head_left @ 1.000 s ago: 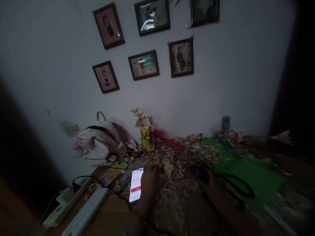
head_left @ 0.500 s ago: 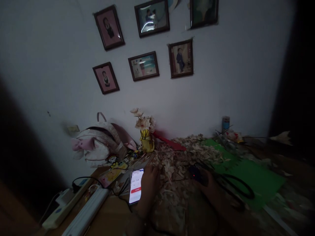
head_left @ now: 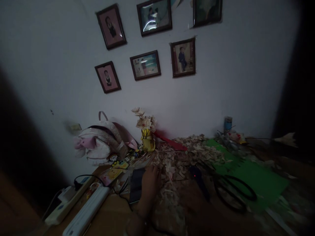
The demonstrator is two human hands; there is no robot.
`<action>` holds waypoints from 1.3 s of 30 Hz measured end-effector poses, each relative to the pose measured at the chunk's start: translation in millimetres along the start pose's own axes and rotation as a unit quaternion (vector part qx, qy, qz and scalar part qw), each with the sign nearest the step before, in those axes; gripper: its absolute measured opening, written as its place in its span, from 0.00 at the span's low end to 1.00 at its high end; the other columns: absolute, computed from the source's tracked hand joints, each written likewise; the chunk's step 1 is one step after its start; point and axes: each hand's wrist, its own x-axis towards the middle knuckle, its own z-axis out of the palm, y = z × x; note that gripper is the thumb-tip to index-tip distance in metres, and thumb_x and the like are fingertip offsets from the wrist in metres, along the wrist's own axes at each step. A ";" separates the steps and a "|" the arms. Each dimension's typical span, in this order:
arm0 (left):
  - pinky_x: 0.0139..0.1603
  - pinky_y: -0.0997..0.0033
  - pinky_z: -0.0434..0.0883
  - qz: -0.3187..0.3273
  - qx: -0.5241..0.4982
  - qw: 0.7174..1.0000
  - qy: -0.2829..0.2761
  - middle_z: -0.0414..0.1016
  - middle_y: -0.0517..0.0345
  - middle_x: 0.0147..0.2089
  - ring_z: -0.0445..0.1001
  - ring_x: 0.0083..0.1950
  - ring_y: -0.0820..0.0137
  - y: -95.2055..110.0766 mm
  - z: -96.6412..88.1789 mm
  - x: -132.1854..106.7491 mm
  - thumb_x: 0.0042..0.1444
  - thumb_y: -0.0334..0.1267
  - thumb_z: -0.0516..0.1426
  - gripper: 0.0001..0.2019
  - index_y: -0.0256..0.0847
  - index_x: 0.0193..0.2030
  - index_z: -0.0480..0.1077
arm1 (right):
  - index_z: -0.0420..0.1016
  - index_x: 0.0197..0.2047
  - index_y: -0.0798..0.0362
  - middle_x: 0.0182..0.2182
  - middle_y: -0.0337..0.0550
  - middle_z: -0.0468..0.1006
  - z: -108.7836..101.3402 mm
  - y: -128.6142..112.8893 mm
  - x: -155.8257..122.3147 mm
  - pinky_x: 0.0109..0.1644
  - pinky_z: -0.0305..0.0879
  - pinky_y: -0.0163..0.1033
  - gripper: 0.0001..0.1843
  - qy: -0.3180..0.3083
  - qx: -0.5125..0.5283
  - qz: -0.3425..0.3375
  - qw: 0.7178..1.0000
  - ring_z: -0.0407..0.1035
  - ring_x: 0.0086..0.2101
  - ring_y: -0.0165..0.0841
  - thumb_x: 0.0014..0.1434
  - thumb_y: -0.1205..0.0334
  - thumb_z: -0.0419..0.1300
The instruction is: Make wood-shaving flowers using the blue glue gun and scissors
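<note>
Left hand [head_left: 149, 183] lies flat and open, gripping nothing, its edge against the smartphone [head_left: 136, 186] (screen dark), which probably sits left of the scrap pile [head_left: 182, 160] to stay clear. Right hand [head_left: 208, 213] is a dark blur, so I can't tell its grip. Red-lit tool [head_left: 196, 176] lies beside the scissors [head_left: 233, 193].

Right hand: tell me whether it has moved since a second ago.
Yes. The right hand has drawn back toward the picture's lower edge, off the red-lit device beside the scissors.
</note>
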 end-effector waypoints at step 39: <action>0.38 0.71 0.63 -0.013 0.047 0.999 0.004 0.72 0.53 0.40 0.70 0.40 0.67 -11.5 -1.3 2.7 0.57 0.31 0.47 0.10 0.42 0.40 0.68 | 0.68 0.46 0.52 0.46 0.44 0.71 21.7 -17.0 36.8 0.44 0.67 0.44 0.13 -0.056 -0.043 0.007 0.997 0.68 0.40 0.32 0.60 0.56 0.52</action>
